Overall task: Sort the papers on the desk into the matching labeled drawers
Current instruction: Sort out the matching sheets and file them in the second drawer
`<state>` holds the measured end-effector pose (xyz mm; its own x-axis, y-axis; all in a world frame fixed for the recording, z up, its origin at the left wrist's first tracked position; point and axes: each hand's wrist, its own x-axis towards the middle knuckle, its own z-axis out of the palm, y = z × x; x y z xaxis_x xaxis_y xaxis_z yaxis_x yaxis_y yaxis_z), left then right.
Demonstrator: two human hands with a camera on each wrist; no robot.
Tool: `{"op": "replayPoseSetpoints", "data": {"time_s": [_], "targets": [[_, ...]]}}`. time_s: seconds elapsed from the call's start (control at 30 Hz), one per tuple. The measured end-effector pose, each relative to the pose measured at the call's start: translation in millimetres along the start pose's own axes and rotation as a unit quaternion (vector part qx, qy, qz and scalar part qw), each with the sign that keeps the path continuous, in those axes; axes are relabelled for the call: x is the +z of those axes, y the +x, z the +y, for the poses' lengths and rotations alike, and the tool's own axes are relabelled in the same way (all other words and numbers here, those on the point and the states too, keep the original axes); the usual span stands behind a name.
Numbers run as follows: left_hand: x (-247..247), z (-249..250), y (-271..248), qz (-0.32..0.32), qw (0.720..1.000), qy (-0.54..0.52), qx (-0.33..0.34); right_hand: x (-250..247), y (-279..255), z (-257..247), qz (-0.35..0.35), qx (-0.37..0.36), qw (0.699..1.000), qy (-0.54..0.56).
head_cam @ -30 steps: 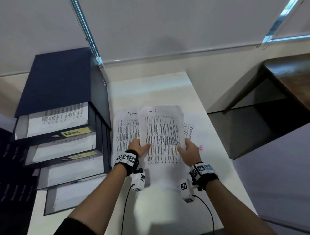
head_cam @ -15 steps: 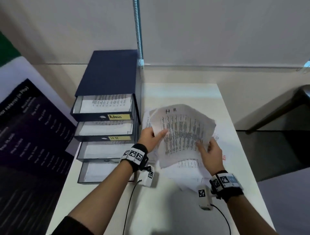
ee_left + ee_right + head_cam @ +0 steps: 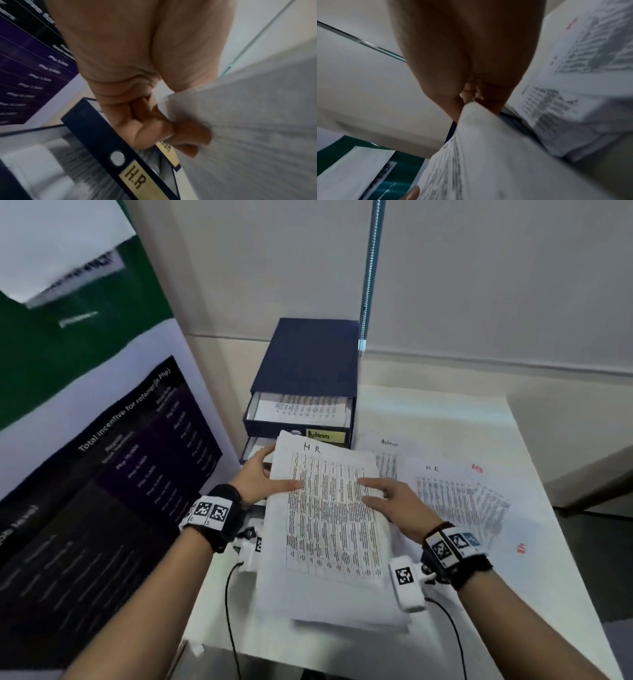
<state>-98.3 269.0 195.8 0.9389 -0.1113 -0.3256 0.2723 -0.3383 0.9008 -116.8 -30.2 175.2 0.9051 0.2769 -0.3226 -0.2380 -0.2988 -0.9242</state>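
Observation:
A printed stack headed "HR" (image 3: 330, 508) is held up between both hands, in front of the dark blue drawer unit (image 3: 308, 361). My left hand (image 3: 274, 470) pinches its left edge, thumb on top; the left wrist view shows this grip on the HR stack (image 3: 257, 135) just above the drawer front labelled "H.R" (image 3: 135, 178). My right hand (image 3: 371, 493) pinches the right edge, as seen on the HR stack (image 3: 488, 148) in the right wrist view. The top drawer, labelled "Admin" (image 3: 325, 435), stands open with a sheet inside. The held stack hides most of the HR drawer.
On the white desk (image 3: 534, 611) to the right lie loose sheets, one headed "Admin" (image 3: 388, 444) and one headed "HR" (image 3: 448, 494). A dark poster board (image 3: 102, 491) stands close on the left. Wrist-camera cables (image 3: 231, 611) trail over the desk's near edge.
Both hands lifted the HR stack off the pile and carried it left, up to the drawer fronts. My head turned left, bringing the poster into view.

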Motion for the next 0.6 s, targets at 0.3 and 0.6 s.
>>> {"op": "replayPoseSetpoints", "data": {"time_s": [0.3, 0.6], "targets": [[-54, -25, -23, -0.027, 0.997, 0.0, -0.077, 39, 49, -27, -0.022, 0.122, 0.985, 0.122], [-69, -35, 4, 0.065, 0.984, -0.132, -0.104, 38, 57, -25, -0.141, 0.118, 0.972, 0.148]]}}
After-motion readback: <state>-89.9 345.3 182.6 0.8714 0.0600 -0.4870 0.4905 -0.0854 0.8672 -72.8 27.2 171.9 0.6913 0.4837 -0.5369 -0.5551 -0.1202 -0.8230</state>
